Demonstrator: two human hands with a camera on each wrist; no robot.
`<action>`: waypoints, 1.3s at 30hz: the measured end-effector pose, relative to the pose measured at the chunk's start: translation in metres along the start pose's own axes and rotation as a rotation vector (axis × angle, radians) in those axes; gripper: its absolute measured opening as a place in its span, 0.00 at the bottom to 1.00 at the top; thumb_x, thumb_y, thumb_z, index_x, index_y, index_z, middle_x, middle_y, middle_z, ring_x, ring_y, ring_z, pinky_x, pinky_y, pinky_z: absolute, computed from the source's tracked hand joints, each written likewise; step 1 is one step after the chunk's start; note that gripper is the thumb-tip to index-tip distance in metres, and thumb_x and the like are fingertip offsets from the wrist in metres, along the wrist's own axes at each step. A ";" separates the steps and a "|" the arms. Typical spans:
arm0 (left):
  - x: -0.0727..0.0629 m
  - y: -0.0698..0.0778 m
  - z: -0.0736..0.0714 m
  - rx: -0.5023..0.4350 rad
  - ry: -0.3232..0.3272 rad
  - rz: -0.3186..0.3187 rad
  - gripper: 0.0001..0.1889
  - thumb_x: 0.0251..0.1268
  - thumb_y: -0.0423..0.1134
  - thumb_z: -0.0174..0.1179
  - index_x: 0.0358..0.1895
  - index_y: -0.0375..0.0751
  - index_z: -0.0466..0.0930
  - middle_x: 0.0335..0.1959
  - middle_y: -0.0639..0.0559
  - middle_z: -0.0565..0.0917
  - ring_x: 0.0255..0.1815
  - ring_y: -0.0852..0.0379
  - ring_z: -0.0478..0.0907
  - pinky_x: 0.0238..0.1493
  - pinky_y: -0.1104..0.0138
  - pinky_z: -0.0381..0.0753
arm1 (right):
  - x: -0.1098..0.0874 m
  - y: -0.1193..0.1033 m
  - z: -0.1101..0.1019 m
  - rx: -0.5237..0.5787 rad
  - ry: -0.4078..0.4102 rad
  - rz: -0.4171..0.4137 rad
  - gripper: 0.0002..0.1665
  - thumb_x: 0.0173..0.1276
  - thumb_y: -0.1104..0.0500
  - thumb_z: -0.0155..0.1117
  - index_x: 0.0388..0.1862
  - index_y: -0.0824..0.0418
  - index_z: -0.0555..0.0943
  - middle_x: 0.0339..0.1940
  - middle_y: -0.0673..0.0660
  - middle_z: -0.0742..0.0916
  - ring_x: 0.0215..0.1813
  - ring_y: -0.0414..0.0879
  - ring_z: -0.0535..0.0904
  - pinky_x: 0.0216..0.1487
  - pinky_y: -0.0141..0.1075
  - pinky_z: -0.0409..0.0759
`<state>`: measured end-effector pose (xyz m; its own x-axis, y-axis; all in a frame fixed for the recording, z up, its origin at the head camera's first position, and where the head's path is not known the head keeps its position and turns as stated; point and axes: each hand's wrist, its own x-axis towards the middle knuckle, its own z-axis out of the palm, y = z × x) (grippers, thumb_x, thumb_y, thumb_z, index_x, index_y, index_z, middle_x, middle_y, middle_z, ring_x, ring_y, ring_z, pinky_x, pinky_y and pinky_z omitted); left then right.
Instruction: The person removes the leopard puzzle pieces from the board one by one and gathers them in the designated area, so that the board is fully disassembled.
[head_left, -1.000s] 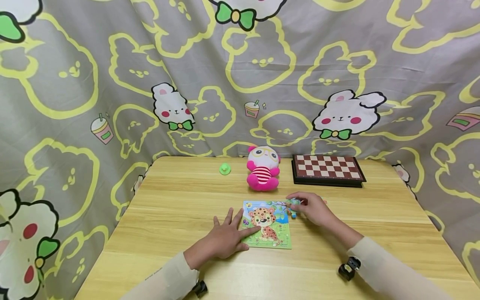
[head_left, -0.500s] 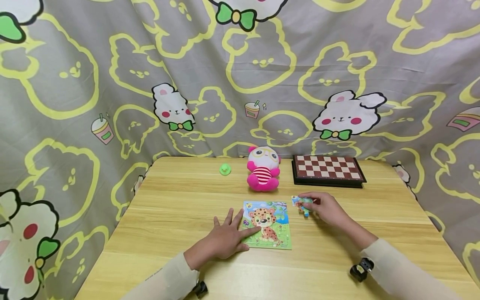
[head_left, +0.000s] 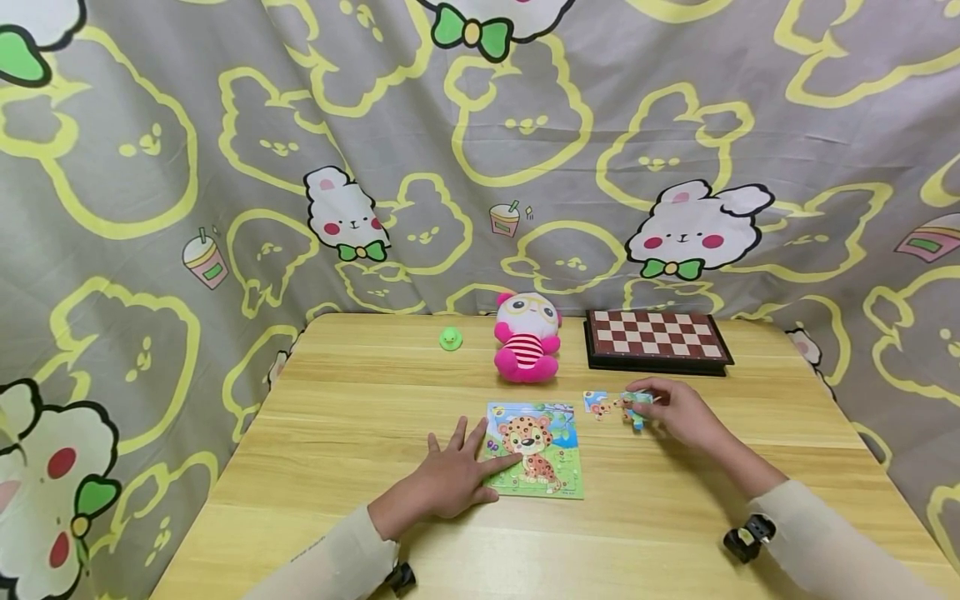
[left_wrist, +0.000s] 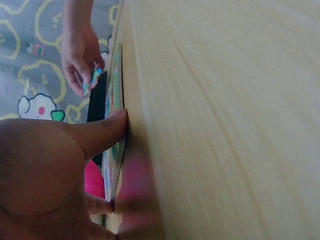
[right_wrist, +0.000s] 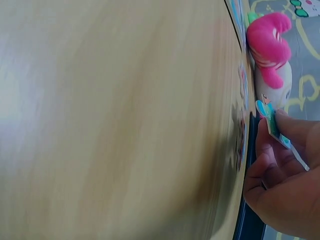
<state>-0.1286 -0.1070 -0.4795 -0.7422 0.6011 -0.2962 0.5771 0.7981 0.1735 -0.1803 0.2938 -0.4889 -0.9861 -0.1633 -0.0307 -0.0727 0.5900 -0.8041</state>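
A square leopard puzzle (head_left: 536, 433) lies on the table, its picture facing up. My left hand (head_left: 453, 471) rests at its left side with fingers spread, the index finger lying across the leopard. In the left wrist view the thumb (left_wrist: 107, 132) touches the puzzle's edge. To the right of the puzzle, my right hand (head_left: 678, 410) pinches a blue-green puzzle piece (head_left: 638, 408) between thumb and fingers. The right wrist view shows this piece (right_wrist: 272, 122) tilted above the table. Just left of it on the table is a loose puzzle piece (head_left: 596, 402) with blue and orange print.
A pink and white plush panda (head_left: 527, 337) sits behind the puzzle. Near the back edge are a small green duck (head_left: 450, 338) and a checkered board-game box (head_left: 656, 340). A patterned curtain (head_left: 420, 117) hangs behind the wooden table (head_left: 337, 433).
My right hand has moved right, away from the puzzle's upper right corner, with the blue-green piece. A loose piece now shows on the table behind it. The left hand stays in place.
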 end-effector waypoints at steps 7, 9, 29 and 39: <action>0.001 0.000 0.000 0.003 0.003 0.001 0.33 0.74 0.64 0.54 0.79 0.85 0.54 0.85 0.37 0.46 0.82 0.25 0.45 0.61 0.20 0.59 | -0.001 0.011 -0.017 -0.006 0.000 0.004 0.19 0.72 0.61 0.69 0.59 0.66 0.81 0.45 0.62 0.85 0.38 0.48 0.80 0.30 0.36 0.81; 0.001 -0.001 0.001 0.002 0.001 0.000 0.33 0.74 0.64 0.53 0.79 0.85 0.53 0.85 0.37 0.46 0.82 0.25 0.44 0.61 0.20 0.59 | -0.002 0.013 -0.021 -0.011 0.000 0.005 0.19 0.73 0.61 0.68 0.60 0.66 0.81 0.46 0.63 0.85 0.39 0.48 0.80 0.30 0.37 0.81; -0.001 -0.001 0.001 0.002 0.004 0.003 0.33 0.75 0.64 0.53 0.79 0.84 0.53 0.85 0.37 0.46 0.82 0.26 0.44 0.61 0.21 0.59 | 0.000 0.036 -0.041 -0.084 0.000 0.055 0.19 0.75 0.61 0.66 0.60 0.67 0.81 0.42 0.61 0.84 0.36 0.48 0.75 0.29 0.36 0.77; 0.000 -0.001 0.002 -0.003 0.006 0.002 0.33 0.75 0.64 0.52 0.79 0.85 0.53 0.85 0.37 0.46 0.82 0.25 0.44 0.61 0.20 0.58 | 0.005 0.047 -0.039 -0.230 0.051 -0.012 0.14 0.71 0.64 0.69 0.54 0.65 0.86 0.43 0.60 0.85 0.36 0.48 0.71 0.33 0.35 0.70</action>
<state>-0.1288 -0.1082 -0.4820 -0.7430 0.6030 -0.2906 0.5777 0.7969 0.1767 -0.1941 0.3519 -0.5036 -0.9908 -0.1345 0.0127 -0.1107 0.7540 -0.6475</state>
